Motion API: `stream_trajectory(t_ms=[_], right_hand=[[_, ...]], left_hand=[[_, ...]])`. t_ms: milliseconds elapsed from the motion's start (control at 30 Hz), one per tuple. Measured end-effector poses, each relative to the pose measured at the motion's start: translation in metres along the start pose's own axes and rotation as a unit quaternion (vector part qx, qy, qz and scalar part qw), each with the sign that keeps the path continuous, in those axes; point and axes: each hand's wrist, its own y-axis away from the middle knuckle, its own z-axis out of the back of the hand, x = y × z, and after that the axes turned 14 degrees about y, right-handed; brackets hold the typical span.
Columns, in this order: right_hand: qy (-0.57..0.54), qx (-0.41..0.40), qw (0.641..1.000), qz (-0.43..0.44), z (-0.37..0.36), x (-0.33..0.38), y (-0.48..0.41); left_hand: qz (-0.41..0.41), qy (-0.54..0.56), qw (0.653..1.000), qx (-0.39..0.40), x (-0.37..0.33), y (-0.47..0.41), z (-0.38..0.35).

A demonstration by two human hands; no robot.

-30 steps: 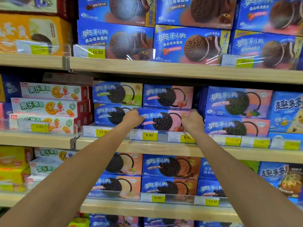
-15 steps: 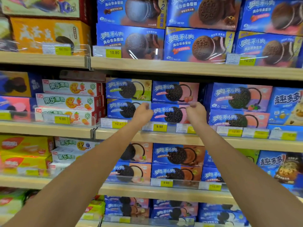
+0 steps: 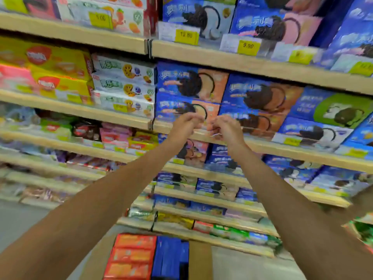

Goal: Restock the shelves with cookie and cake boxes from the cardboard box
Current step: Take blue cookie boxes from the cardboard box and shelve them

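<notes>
My left hand [image 3: 186, 123] and my right hand [image 3: 226, 129] hover close together in front of a blue-and-orange cookie box [image 3: 187, 110] on a middle shelf. Both hold nothing, and their fingers hang loosely curled. The picture is blurred by motion. One shelf higher stands the blue-and-pink cookie box [image 3: 282, 27] behind its 9.90 price tag. On the floor below is the open cardboard box [image 3: 199, 257]. In it are stacked orange boxes [image 3: 131, 255] on the left and blue boxes [image 3: 171, 257] beside them.
Wooden shelf boards [image 3: 252, 65] run across the view, packed with blue cookie boxes on the right. White fruit-biscuit boxes [image 3: 123, 85] and yellow boxes [image 3: 50, 65] fill the left. Grey floor [image 3: 24, 217] shows at the lower left. Green packets [image 3: 361, 231] are at the right edge.
Both hands have let go of the blue-and-pink box and pulled back from its shelf. The view has swung down, so the lower shelves and the cardboard box have come into sight.
</notes>
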Motion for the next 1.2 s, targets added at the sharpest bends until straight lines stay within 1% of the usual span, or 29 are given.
stream_trajectory(t_ms=[133,233,333,400,467,500,533,567,667,700,733,767,800,867,933,1000,1100,1167,1200], right_hand=[[0.067,0.060,0.993,-0.074,-0.049,-0.097,0.015],[0.096,0.116,0.977,-0.149,-0.080,-0.176,0.030],[0.098,0.166,0.954,-0.228,-0.103,-0.254,0.051],[0.111,0.186,0.936,-0.278,-0.121,-0.306,0.065],[0.133,0.204,0.912,-0.329,-0.143,-0.360,0.081],[0.146,0.208,0.901,-0.352,-0.150,-0.379,0.087],[0.148,0.220,0.888,-0.377,-0.163,-0.416,0.096],[0.157,0.220,0.878,-0.395,-0.170,-0.437,0.103],[0.170,0.232,0.848,-0.446,-0.196,-0.521,0.125],[0.176,0.233,0.842,-0.453,-0.202,-0.535,0.127],[0.181,0.239,0.833,-0.465,-0.213,-0.580,0.135],[0.189,0.233,0.831,-0.468,-0.215,-0.589,0.136],[0.189,0.229,0.827,-0.478,-0.219,-0.603,0.136],[0.219,0.233,0.815,-0.484,-0.233,-0.661,0.145],[0.238,0.246,0.797,-0.498,-0.244,-0.700,0.150],[0.238,0.253,0.792,-0.501,-0.256,-0.734,0.153],[0.244,0.275,0.788,-0.494,-0.270,-0.770,0.155],[0.233,0.279,0.796,-0.484,-0.276,-0.784,0.155],[0.226,0.276,0.799,-0.484,-0.278,-0.789,0.154]], left_hand=[[0.090,0.033,0.995,-0.024,0.090,0.035,0.044],[0.185,0.046,0.980,-0.060,0.169,0.057,0.073],[0.283,0.046,0.952,-0.106,0.256,0.079,0.102],[0.333,0.053,0.930,-0.146,0.314,0.099,0.119],[0.384,0.037,0.905,-0.178,0.371,0.127,0.134],[0.407,0.022,0.895,-0.182,0.391,0.138,0.137],[0.430,0.013,0.884,-0.184,0.430,0.153,0.143],[0.446,0.003,0.878,-0.175,0.453,0.164,0.142],[0.503,0.016,0.843,-0.191,0.534,0.193,0.147],[0.510,0.015,0.843,-0.174,0.546,0.195,0.146],[0.527,0.008,0.834,-0.161,0.586,0.205,0.146],[0.529,-0.012,0.836,-0.147,0.596,0.206,0.146],[0.533,0.009,0.832,-0.155,0.603,0.207,0.144],[0.537,0.034,0.825,-0.173,0.658,0.221,0.139],[0.549,0.013,0.819,-0.165,0.696,0.230,0.137],[0.563,0.004,0.812,-0.154,0.724,0.233,0.139],[0.555,-0.026,0.821,-0.131,0.751,0.237,0.141],[0.556,-0.063,0.822,-0.108,0.761,0.243,0.141],[0.548,-0.053,0.828,-0.109,0.763,0.246,0.140]])
